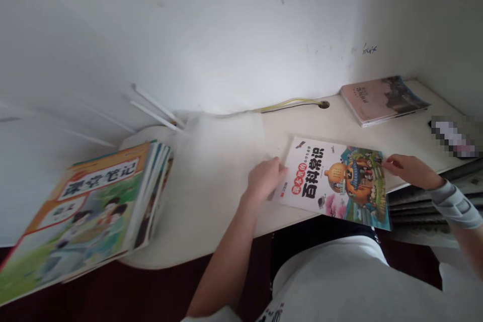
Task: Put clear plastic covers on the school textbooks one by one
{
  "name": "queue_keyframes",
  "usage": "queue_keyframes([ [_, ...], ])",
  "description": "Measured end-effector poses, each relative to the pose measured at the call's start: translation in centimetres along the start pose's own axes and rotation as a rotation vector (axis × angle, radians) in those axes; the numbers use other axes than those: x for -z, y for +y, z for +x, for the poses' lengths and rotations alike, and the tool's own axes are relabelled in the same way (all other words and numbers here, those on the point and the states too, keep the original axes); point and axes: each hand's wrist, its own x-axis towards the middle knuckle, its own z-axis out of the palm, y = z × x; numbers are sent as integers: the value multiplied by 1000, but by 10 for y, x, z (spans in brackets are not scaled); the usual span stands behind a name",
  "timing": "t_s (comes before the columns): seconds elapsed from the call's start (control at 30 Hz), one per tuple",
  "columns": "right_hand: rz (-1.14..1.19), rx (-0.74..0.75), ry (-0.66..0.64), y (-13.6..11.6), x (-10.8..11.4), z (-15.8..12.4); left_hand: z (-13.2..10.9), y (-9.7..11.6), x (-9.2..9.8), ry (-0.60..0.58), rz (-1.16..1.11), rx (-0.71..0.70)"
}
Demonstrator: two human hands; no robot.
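1. Holding with both hands a thin book (335, 183), lying nearly flat at the front edge of the white desk (204, 181): partly above the top, partly out past the edge toward the white shirt (347, 276). Cannot tell whether resting on the surface or raised just clear of it.
2. Bearing on its cover large black Chinese characters, a red label and an orange, gourd-shaped house among greenery; turned sideways, with the large lettering running from front to back.
3. Gripping the book's left edge with the left hand (264, 178), fingers curled in and nearly closed. Cannot tell how far under the book they reach.
4. Pinching the right edge near its far corner with the right hand (413, 171), thumb and forefinger close together; wearing a grey band (458, 204) on that wrist.
5. Lying behind and to the right, near the wall, a few pinkish booklets (381, 98), piled together; nearer the right end, a dark, pixelated object (453, 136).
6. Running along the back, yellow and black cables (287, 104), leading to a round hole (323, 104) in the desk top.
7. Standing well apart at the left end, a stack of books (86, 211), topped by a green-and-orange cover; just behind it, slim white rods (158, 105), partly blurred.
8. Rising behind everything, a scuffed pale wall (226, 35), marked with small handwriting (370, 49).
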Motion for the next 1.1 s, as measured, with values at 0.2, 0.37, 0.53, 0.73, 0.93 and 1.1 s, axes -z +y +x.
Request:
queue_keyframes([
  [0.2, 476, -125, -7, 2, -3, 47, 66, 12, 5, 59, -287, -37],
  [0.37, 383, -131, 109, -5, -12, 70, 95, 28, -1, 106, -342, -72],
  [0.53, 221, -43, 13, -10, -3, 73, 93, 28, -8, 179, -342, -65],
  [0.73, -81, -17, 61, -45, 4, 94, 94, 19, -12, 259, -240, 88],
  [0.93, -121, -65, 189, -100, -9, 142, 95, 5, -10, 328, -133, 194],
  [1.1, -122, -82, 236, -113, -17, 161, 95, 7, -13, 350, -95, 196],
])
